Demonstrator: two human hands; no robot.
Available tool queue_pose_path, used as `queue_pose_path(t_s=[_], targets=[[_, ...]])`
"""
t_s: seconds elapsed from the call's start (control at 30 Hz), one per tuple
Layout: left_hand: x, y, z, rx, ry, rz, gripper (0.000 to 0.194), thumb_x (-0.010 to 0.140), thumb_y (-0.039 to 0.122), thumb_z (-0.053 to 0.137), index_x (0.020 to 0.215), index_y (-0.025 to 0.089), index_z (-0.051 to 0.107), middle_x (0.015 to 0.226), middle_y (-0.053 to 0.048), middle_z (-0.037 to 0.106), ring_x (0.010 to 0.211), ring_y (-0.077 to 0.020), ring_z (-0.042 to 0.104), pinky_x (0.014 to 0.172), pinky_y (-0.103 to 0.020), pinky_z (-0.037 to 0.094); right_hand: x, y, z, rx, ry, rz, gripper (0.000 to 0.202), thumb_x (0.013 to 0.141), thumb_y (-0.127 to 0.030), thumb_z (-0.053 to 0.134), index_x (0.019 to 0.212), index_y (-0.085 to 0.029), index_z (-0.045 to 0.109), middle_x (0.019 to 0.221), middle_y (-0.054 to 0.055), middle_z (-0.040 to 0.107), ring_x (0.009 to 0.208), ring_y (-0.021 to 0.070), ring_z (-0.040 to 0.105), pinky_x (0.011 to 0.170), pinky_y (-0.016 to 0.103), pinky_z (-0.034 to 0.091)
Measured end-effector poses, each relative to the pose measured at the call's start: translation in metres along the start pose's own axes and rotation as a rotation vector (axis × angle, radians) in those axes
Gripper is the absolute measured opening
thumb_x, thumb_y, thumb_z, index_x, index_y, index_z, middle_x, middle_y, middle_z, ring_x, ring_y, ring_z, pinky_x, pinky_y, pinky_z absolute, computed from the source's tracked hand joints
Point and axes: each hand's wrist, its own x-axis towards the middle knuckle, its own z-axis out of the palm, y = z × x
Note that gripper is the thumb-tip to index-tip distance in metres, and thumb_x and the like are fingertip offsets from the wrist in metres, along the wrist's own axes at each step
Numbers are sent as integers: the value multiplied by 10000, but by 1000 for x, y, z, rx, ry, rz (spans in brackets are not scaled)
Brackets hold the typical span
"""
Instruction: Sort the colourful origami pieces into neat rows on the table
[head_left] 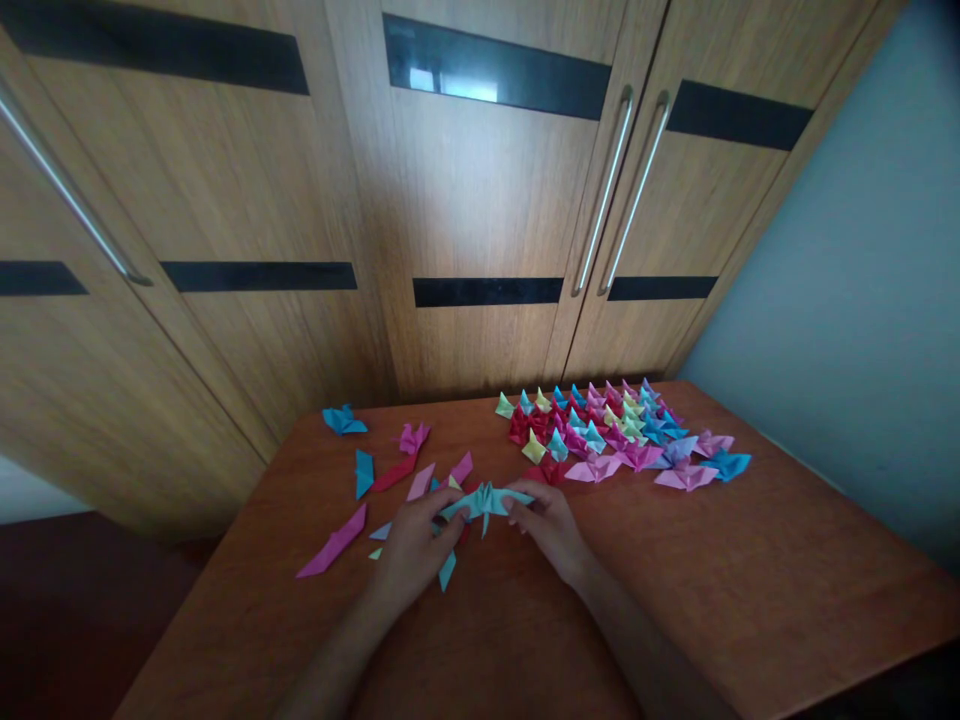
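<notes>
Between my two hands is a light teal folded paper piece (486, 502) with outstretched wings, held above the table. My left hand (420, 535) pinches its left wing between thumb and fingers. The right wing is pinched by my right hand (547, 520). Under and beside my left hand lie loose folded pieces, among them a teal one (448, 571) and a pink one (421, 483); my hand partly hides some of them. A long magenta piece (334, 543) lies farther left, near a red piece (394, 473) and a blue piece (364, 473).
Rows of colourful folded paper figures (592, 430) stand at the back right of the brown wooden table (705, 600). A blue figure (344, 420) sits at the back left corner, a pink one (413, 438) to its right. Wooden cabinet doors (480, 200) rise behind the table.
</notes>
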Motion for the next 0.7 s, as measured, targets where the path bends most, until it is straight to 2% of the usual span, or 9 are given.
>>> queue_pose_path(t_s=[0.23, 0.33, 0.43, 0.53, 0.7], targets=[[-1, -2, 2, 80, -94, -5, 192, 819, 271, 494, 834, 200, 672, 721, 4, 648, 687, -172, 563, 629, -242, 383, -1, -1, 2, -87, -117, -59, 168, 783, -325, 633, 823, -172, 691, 712, -8, 594, 634, 105, 498, 557, 206, 363], [-1, -6, 4, 30, -139, -19, 184, 821, 284, 509, 828, 187, 665, 721, 1, 641, 691, -166, 554, 626, -238, 380, -2, -3, 2, -76, -144, -46, 184, 782, -340, 641, 776, -163, 694, 677, -10, 586, 613, 98, 488, 548, 204, 352], [-1, -8, 4, -176, -219, -67, 221, 834, 350, 527, 806, 171, 654, 726, -7, 642, 691, -160, 557, 623, -235, 395, -3, -5, -1, 68, -177, 39, 224, 778, -376, 649, 740, -158, 690, 636, -12, 588, 587, 95, 497, 540, 203, 366], [-2, -6, 4, -440, -278, -130, 252, 816, 399, 575, 792, 160, 650, 731, -12, 647, 699, -156, 570, 650, -239, 417, -4, -4, -3, 316, -214, 144, 228, 764, -377, 673, 728, -152, 682, 632, -3, 610, 580, 94, 527, 534, 199, 383], [-6, 2, 4, -703, -270, -198, 227, 806, 376, 626, 796, 151, 657, 693, -14, 646, 662, -129, 559, 636, -222, 412, -4, 5, -2, 705, -252, 291, 214, 735, -361, 718, 773, -157, 668, 664, 3, 626, 557, 83, 548, 519, 194, 403]])
